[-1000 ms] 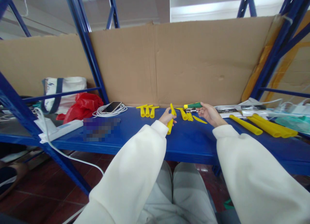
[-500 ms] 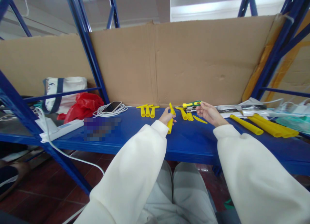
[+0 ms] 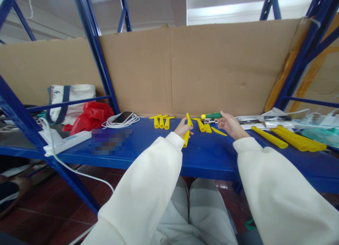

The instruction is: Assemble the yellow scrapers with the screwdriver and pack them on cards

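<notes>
Two hands (image 3: 230, 125), one screwdriver (image 3: 212, 116), one held yellow tube (image 3: 186, 140), three leftward yellow tubes (image 3: 161, 123), one phone (image 3: 123, 117)

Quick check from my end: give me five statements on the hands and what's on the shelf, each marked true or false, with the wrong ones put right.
1. The left hand is empty. False: the left hand holds a yellow tube.
2. The right hand holds the screwdriver by its handle. True.
3. Three short tubes lie to the left of the left hand. True.
4. The red plastic is to the right of the right hand. False: the red plastic is over on the left, near the phone.
5. The phone lies at the coiled white cable. True.
</notes>
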The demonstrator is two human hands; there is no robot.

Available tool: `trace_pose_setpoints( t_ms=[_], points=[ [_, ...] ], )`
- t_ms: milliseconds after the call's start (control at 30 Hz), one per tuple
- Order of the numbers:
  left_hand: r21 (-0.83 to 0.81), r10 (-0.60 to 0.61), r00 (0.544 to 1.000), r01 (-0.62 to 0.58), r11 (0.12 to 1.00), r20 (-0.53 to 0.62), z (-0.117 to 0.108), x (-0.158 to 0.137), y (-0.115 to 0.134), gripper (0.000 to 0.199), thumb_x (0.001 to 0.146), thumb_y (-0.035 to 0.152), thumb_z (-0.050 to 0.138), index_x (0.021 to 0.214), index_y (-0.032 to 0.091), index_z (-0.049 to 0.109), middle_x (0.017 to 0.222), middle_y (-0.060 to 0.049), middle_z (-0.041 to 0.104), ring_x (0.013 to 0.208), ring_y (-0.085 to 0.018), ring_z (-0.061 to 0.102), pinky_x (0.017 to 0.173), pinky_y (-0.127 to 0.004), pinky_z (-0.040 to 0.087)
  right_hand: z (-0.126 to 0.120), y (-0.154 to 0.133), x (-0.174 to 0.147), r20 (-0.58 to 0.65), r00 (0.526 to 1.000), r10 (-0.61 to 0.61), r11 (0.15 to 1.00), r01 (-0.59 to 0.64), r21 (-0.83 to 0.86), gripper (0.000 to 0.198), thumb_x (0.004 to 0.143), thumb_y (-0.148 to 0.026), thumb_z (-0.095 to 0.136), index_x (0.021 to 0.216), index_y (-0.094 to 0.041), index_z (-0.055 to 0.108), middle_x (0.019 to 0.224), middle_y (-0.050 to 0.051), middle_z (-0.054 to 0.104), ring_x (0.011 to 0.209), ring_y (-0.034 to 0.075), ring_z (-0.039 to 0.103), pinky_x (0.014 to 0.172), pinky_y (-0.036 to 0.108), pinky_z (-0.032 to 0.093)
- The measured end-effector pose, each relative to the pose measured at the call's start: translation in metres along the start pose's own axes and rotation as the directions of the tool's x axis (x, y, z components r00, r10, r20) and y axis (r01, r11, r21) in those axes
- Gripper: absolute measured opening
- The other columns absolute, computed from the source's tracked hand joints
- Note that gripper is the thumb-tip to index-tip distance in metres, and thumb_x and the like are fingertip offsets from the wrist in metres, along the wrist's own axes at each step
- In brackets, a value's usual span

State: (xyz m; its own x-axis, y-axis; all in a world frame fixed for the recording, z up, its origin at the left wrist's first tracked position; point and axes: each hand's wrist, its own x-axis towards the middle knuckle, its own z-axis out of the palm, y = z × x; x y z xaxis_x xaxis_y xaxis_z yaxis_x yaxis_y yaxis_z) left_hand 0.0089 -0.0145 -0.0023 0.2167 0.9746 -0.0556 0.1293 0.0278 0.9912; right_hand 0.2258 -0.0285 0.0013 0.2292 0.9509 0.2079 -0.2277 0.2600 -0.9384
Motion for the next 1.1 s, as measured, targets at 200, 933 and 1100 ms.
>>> trace_pose_setpoints(
  t_ms=[200, 933, 1100],
  points=[
    [0.0, 0.002, 1.0, -0.002, 1.0, -0.002, -0.0002, 0.0002, 0.0001, 0.067, 0.086, 0.006, 0.055, 0.145, 0.028, 0.032, 0.104, -0.005, 0.064, 0.048, -0.005, 0.052, 0.041, -0.016, 0.039, 0.0028, -0.0022, -0.0045, -0.007, 1.0, -0.006, 1.0, 0.006, 0.0, 0.021, 0.088, -0.03, 0.068, 0.076, -0.02, 0.054, 0.053, -0.002, 0.06, 0.043, 0.008, 0.052, 0.041, 0.015, 0.041],
    [-0.012, -0.002, 1.0, 0.002, 1.0, -0.006, 0.0004, -0.0026, 0.0027, 0.069, 0.085, 0.003, 0.054, 0.145, 0.028, 0.032, 0.108, -0.006, 0.065, 0.047, -0.005, 0.052, 0.04, -0.017, 0.039, 0.0011, 0.001, -0.0014, 0.007, 1.0, -0.026, 1.0, 0.026, -0.006, 0.039, 0.079, -0.046, 0.076, 0.069, -0.021, 0.049, 0.048, -0.004, 0.053, 0.039, 0.006, 0.046, 0.035, 0.014, 0.035],
    [-0.005, -0.003, 1.0, 0.003, 1.0, -0.01, 0.0, -0.0014, 0.0018, 0.068, 0.086, 0.006, 0.056, 0.145, 0.029, 0.032, 0.105, -0.005, 0.066, 0.048, -0.006, 0.052, 0.042, -0.016, 0.04, 0.0012, -0.0009, -0.0027, 0.032, 0.999, -0.022, 1.0, 0.022, -0.014, 0.034, 0.08, -0.043, 0.076, 0.073, -0.021, 0.052, 0.051, -0.003, 0.058, 0.041, 0.008, 0.051, 0.038, 0.015, 0.041]
  ],
)
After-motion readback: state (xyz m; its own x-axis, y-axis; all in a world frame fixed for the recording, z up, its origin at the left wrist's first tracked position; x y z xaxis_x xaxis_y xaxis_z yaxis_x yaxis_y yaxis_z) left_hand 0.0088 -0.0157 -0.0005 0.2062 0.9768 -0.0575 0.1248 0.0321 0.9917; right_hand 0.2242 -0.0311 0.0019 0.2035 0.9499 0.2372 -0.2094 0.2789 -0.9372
